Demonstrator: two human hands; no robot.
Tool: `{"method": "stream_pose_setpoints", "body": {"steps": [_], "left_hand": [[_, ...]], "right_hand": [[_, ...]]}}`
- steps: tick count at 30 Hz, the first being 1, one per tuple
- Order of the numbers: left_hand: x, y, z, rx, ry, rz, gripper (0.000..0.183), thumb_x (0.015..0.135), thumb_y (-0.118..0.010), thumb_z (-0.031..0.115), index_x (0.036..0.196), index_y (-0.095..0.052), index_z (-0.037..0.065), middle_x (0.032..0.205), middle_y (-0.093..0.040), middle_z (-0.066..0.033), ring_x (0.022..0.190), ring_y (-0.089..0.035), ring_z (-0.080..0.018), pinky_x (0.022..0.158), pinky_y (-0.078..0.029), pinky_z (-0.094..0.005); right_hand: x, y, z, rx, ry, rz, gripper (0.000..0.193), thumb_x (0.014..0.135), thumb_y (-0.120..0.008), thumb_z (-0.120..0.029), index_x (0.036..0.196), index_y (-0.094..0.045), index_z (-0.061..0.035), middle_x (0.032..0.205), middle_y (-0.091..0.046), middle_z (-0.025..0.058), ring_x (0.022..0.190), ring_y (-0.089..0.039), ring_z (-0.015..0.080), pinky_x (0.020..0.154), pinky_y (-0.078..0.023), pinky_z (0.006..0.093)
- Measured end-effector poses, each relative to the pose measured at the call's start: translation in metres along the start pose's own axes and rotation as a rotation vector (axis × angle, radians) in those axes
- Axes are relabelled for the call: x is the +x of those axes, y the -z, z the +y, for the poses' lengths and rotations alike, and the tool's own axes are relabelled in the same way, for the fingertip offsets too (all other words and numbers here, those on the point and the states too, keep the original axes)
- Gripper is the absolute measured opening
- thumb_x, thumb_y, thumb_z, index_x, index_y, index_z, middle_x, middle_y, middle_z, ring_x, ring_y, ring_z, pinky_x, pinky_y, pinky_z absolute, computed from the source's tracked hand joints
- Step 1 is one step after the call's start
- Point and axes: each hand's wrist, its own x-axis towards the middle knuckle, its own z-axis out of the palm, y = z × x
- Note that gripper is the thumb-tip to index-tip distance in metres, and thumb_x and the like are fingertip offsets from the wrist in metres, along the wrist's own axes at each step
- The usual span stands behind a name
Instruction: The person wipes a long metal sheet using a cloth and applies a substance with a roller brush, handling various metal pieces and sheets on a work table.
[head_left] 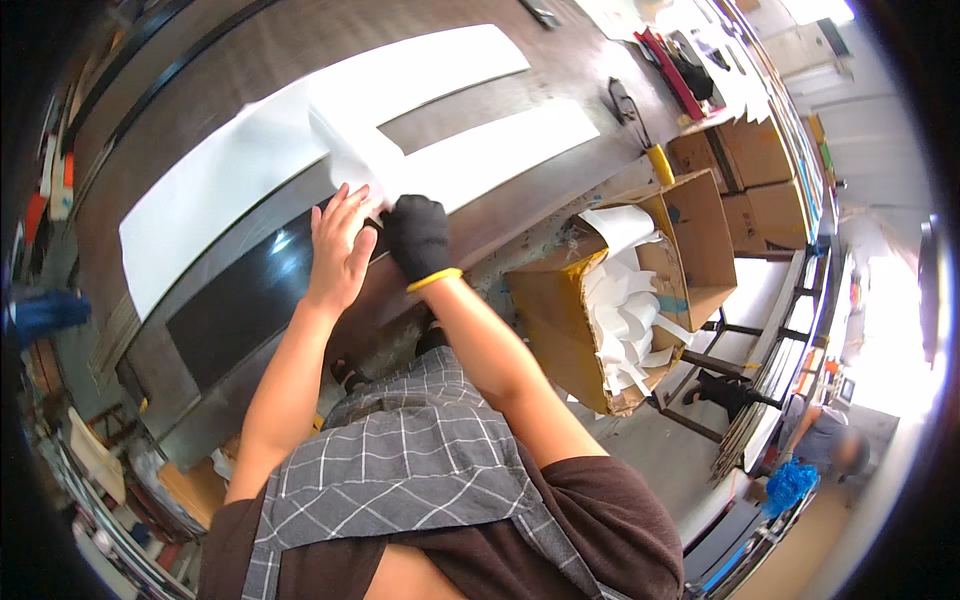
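My bare left hand [342, 250] is raised with its fingers stretched out, close to the lower end of a loose white flap [350, 145]. The flap stands up, curled and slightly blurred, from a long white sheet [225, 185] lying across the metal-topped table [150, 375]. Right beside it, my right hand [415, 235], in a black glove, is closed in a fist near the table's front edge. What the fist holds is hidden. A narrower white strip [505, 150] lies to the right of my hands. Under my left hand's side is a shiny black panel [250, 300].
An open cardboard box [555, 320] full of white offcuts stands at the right by the table. A dark tool [625, 100] lies on the table's far right, near stacked cartons [745, 190]. A person [825, 440] is in the right background.
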Motion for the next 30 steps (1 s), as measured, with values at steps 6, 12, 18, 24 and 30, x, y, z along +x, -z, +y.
{"method": "stream_pose_setpoints", "body": {"steps": [6,12,18,24,30], "left_hand": [[0.008,-0.079,0.028,0.326,0.062,-0.277,0.064,0.097,-0.047,0.049,0.146,-0.040,0.009,0.155,-0.031,-0.0138,0.146,-0.023,-0.0341,0.115,-0.010,-0.0595],[-0.009,-0.111,0.023,0.673,0.151,-0.305,0.082,0.093,-0.051,0.049,0.154,-0.018,0.005,0.161,-0.015,-0.0169,0.149,-0.012,-0.0332,0.118,-0.008,-0.0524],[0.000,-0.112,0.027,0.755,0.113,-0.331,0.082,0.096,-0.043,0.053,0.154,-0.016,0.003,0.161,-0.013,-0.0168,0.149,-0.012,-0.0321,0.119,-0.008,-0.0514],[-0.016,-0.092,0.040,0.738,0.164,-0.292,0.080,0.093,-0.054,0.040,0.154,-0.017,0.003,0.160,-0.017,-0.0175,0.149,-0.014,-0.0337,0.118,-0.008,-0.0528],[-0.120,0.004,0.001,0.870,0.383,-0.071,0.073,0.094,-0.055,0.032,0.153,-0.023,0.005,0.159,-0.023,-0.0143,0.148,-0.018,-0.0321,0.117,-0.011,-0.0543]], "right_hand": [[-0.012,0.172,0.421,-0.089,-0.561,0.726,0.036,0.089,-0.057,-0.029,0.113,-0.062,-0.0030,0.102,-0.066,0.0196,0.094,-0.064,0.0352,0.081,-0.050,0.0440],[-0.236,0.220,0.624,-0.341,-1.237,0.579,0.051,0.090,-0.054,-0.041,0.123,-0.056,-0.0021,0.114,-0.062,0.0221,0.105,-0.061,0.0351,0.089,-0.048,0.0445],[-0.312,-0.029,0.610,-0.104,-1.355,-0.444,0.066,0.091,-0.050,-0.052,0.133,-0.051,-0.0013,0.126,-0.058,0.0246,0.115,-0.058,0.0351,0.097,-0.045,0.0451],[-0.092,0.120,0.508,-0.249,-0.533,0.850,0.078,0.083,-0.069,-0.048,0.141,-0.041,-0.0033,0.135,-0.050,0.0257,0.126,-0.045,0.0422,0.105,-0.037,0.0476],[0.018,0.197,0.504,0.059,-0.510,0.607,0.053,0.075,-0.072,-0.030,0.120,-0.057,-0.0046,0.108,-0.066,0.0250,0.102,-0.062,0.0421,0.087,-0.049,0.0471]]}}
